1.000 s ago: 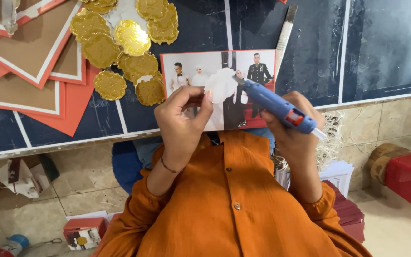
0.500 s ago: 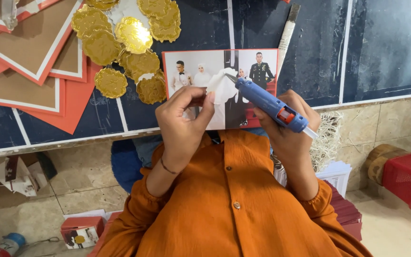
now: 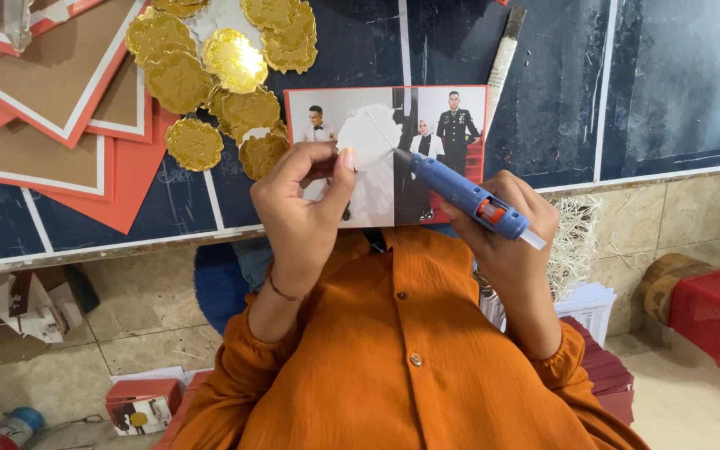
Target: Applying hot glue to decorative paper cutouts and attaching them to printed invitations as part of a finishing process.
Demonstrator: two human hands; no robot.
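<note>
- Glue gun sits in the right hand, fingers wrapped round its body, nozzle touching the white disc, so glue can land on its blank face
- Left hand pinches the disc's lower edge between thumb and fingertips, holding it up, tilted toward the nozzle
- Photo card lies flat on the dark board just behind the disc
- Gold seals are heaped near the card, beside orange-framed cards

The left hand pinches a white paper disc while the right hand aims a blue glue gun at it.
</note>
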